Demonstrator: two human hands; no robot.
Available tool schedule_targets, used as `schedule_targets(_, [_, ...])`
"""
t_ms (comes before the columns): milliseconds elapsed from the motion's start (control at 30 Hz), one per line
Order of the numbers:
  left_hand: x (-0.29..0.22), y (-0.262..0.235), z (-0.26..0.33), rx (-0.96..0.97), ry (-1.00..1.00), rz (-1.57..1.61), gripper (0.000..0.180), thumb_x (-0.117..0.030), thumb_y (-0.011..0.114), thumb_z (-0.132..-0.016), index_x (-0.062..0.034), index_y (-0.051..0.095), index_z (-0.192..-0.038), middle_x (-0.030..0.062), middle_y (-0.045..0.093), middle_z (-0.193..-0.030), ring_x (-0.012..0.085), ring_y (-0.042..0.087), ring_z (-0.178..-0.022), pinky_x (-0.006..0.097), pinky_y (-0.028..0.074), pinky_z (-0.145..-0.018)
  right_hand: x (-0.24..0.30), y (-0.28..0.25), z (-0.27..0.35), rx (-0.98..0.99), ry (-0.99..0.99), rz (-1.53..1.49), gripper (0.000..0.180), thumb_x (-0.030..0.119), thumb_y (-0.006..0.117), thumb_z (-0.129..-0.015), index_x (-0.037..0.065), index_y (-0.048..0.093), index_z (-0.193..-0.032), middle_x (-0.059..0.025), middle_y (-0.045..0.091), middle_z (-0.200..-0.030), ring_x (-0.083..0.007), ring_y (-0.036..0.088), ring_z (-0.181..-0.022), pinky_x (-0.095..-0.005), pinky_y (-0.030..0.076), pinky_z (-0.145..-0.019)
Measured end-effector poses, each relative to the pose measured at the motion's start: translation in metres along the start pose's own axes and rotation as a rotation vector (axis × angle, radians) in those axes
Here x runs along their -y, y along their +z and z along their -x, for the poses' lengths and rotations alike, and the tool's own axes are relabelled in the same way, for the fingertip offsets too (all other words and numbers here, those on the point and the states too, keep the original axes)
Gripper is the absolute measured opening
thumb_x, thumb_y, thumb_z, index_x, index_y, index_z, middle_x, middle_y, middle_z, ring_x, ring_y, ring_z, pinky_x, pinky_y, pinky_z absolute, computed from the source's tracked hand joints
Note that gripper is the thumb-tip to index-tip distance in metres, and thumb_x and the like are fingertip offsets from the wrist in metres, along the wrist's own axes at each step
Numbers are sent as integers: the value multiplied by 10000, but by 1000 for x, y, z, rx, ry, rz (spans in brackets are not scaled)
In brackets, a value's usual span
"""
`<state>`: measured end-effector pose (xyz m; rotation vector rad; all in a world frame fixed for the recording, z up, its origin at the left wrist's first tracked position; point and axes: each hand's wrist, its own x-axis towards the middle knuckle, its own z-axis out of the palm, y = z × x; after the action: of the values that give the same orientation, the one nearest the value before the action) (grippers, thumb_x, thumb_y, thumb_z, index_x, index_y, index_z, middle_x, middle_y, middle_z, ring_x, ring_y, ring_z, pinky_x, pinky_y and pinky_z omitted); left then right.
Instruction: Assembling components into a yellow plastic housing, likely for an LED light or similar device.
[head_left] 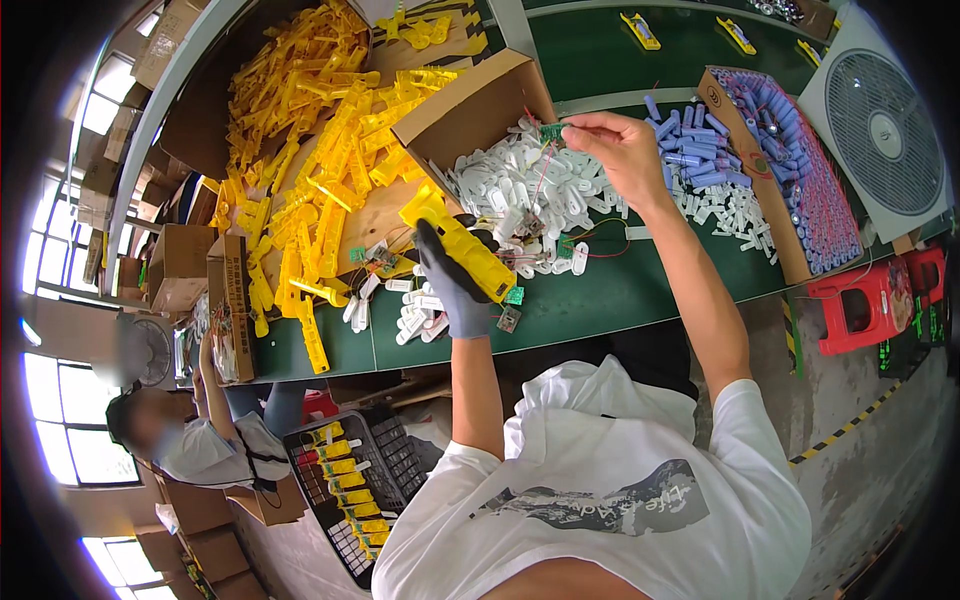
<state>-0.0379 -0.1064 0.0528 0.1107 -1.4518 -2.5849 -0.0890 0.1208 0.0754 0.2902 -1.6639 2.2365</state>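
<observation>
My left hand [458,292], in a grey glove, is closed around a yellow plastic casing [468,258] held tilted over the front of the green table. Bare, my right hand [622,152] pinches a small green circuit board [552,132] between thumb and fingertips. Thin red wires hang below that board. Under and behind both hands lies a heap of white plastic pieces [565,195], spilling from a tipped cardboard box [490,105]. More small boards and wires rest near the casing, including a green board [515,296] at the table edge.
Yellow casings [335,170] pile up at the left. Blue cylindrical cells [690,140] lie at the right, beside a cardboard box of wired cells [800,185] and a white fan [885,125]. Below stand a black crate [310,510] and red stool [865,310]. Another person [205,440] works at far left.
</observation>
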Motion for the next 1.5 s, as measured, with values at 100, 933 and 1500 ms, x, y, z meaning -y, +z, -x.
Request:
schedule_targets(100, [25, -13, -15, 125, 120, -264, 469, -49, 675, -843, -39, 470, -1265, 63, 610, -1033, 144, 615, -837, 275, 526, -701, -11, -6, 7, 4, 44, -74, 223, 53, 705, -842, -35, 666, -1044, -101, 697, -946, -141, 666, -850, -259, 544, -805])
schedule_targets(933, [88, 57, 1, -11, -244, 308, 358, -468, 558, -923, -158, 497, -1092, 38, 546, -780, 188, 563, -632, 324, 486, -580, 32, 33, 59, -196, -191, -263, 211, 209, 509, -996, 66, 495, -1150, -95, 609, -692, -34, 389, -372, -200, 330, -346])
schedule_targets(1500, [98, 79, 23, -285, -93, 420, 360, -437, 562, -939, -132, 414, -1058, 45, 530, -773, 172, 552, -629, 330, 499, -577, 24, 19, 70, -345, -196, -187, 219, 194, 549, -973, 38, 505, -1120, -112, 608, -646, -55, 418, -357, -210, 320, -322])
